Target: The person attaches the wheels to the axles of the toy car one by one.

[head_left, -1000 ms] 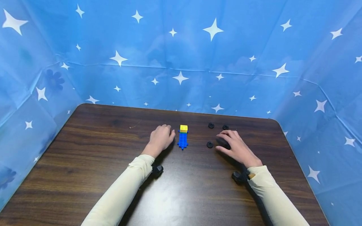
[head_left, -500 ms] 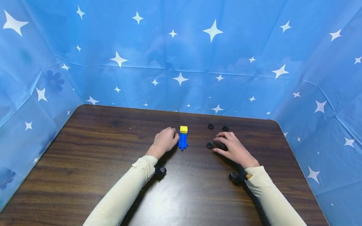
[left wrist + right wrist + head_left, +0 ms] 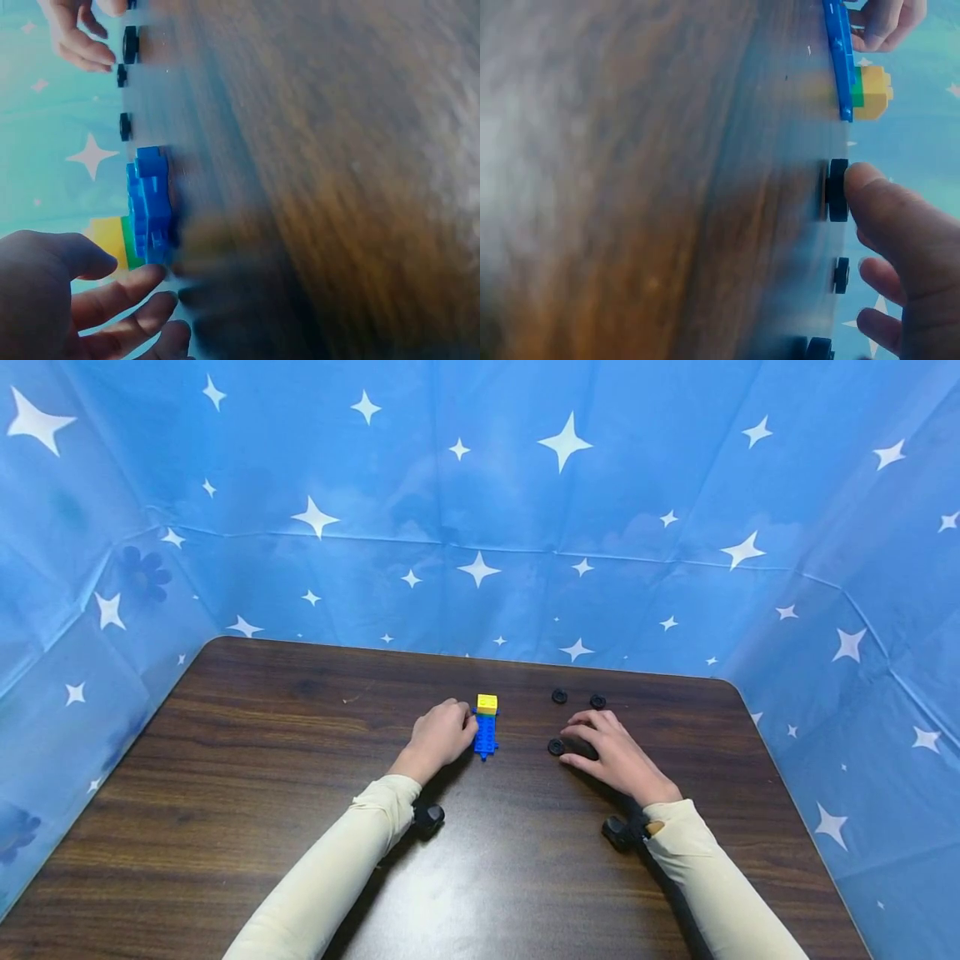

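Observation:
A toy car base (image 3: 485, 739) of blue plastic lies on the table, with a green brick (image 3: 128, 236) and a yellow brick (image 3: 487, 703) stacked at its far end. My left hand (image 3: 437, 739) is at the base's left side. In the left wrist view its thumb and fingers are spread, fingertips right at the blue edge. My right hand (image 3: 617, 758) hovers with parted, gently bent fingers beside a small black wheel (image 3: 556, 747). Its thumb tip overlaps that wheel in the right wrist view. Two more wheels, a back left wheel (image 3: 559, 696) and a back right wheel (image 3: 597, 702), lie beyond it.
The dark wood table (image 3: 247, 777) has rounded far corners. Behind and beside it hangs a blue cloth (image 3: 420, 468) with white stars. Black wrist cameras sit under both cuffs, the left camera (image 3: 429, 821) and the right camera (image 3: 618, 833).
My left hand has moved right, up to the side of the blue car base. My right hand has shifted left, closer to the near wheel. The bricks and wheels have stayed put.

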Motion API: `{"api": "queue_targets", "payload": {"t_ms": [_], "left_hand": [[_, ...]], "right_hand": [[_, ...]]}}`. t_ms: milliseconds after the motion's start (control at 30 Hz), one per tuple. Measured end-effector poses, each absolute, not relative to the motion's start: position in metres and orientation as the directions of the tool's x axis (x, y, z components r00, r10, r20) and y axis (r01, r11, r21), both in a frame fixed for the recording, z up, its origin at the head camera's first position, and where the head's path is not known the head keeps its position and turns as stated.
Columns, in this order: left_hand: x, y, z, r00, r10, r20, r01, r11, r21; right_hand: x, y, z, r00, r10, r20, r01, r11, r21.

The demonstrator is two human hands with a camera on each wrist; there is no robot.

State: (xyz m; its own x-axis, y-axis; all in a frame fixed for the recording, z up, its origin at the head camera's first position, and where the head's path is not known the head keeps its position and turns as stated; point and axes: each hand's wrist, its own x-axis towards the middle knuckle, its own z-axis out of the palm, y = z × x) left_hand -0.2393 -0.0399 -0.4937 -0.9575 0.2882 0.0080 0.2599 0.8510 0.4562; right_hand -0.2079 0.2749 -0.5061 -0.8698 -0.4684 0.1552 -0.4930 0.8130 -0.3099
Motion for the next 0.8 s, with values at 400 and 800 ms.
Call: {"api": "queue_targets", "payload": {"t_ms": [400,800], "left_hand": [[-0.239,-0.034,-0.491,-0.961,0.277,-0.016,0.241,0.864,0.441],[-0.238,-0.029,-0.489,-0.969,0.242,-0.042,0.202,0.883,0.423]], "right_hand": [[-0.206,0.272,-0.510,-0.886,-0.434,0.165,-0.463,0.808,-0.364],[-0.202,0.270,-0.517,-0.927,-0.330,0.178,-0.374,0.794,-0.479]]}}
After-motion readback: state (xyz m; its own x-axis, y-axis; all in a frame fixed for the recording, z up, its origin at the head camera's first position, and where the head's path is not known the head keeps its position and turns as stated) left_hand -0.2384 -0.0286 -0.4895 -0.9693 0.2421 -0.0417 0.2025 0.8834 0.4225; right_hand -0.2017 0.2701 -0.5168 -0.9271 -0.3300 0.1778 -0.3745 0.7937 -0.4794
